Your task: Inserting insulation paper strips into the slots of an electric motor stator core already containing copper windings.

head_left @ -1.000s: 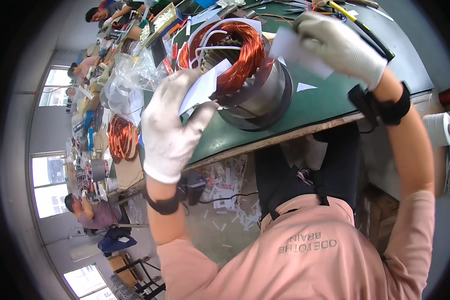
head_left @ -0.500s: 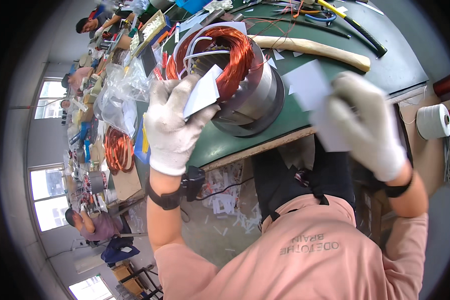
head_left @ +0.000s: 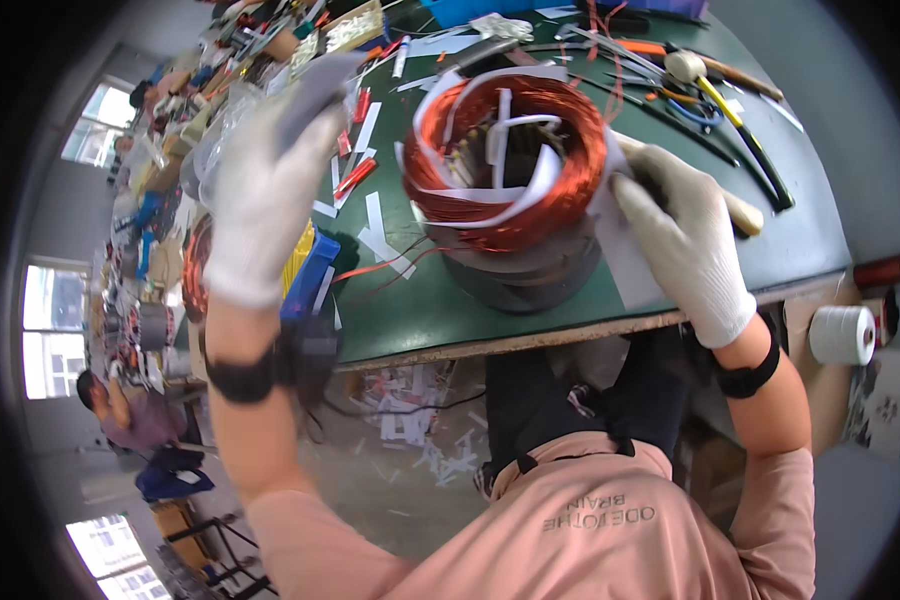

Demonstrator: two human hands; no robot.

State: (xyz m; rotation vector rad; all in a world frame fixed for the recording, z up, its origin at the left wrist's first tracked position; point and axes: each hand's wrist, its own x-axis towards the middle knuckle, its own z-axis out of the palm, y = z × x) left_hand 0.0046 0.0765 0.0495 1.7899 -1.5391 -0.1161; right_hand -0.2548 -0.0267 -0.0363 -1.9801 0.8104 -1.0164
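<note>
A motor stator (head_left: 525,265) stands on the green table, its copper winding (head_left: 580,150) forming a thick ring at the top. Strips of white insulating paper curl around and inside the ring, and white sleeved leads cross the bore. At the ring's right side, my gloved right hand (head_left: 685,230) pinches a white paper sheet (head_left: 620,250) that hangs against the stator. My gloved left hand (head_left: 270,190), smeared by motion, is raised left of the stator, apart from it. Between its thumb and fingers is a greyish flat sheet (head_left: 315,95), also blurred.
A wooden handle (head_left: 745,213), a yellow-black hammer (head_left: 745,130) and pliers lie behind and right. Red markers (head_left: 355,178), paper strips and a blue bin (head_left: 310,275) are at left. White twine (head_left: 843,333) stands far right. A person (head_left: 135,410) sits in the left background.
My left hand has left the winding and moved left with its sheet. My right hand has brought the white paper against the winding's right side. The view has shifted.
</note>
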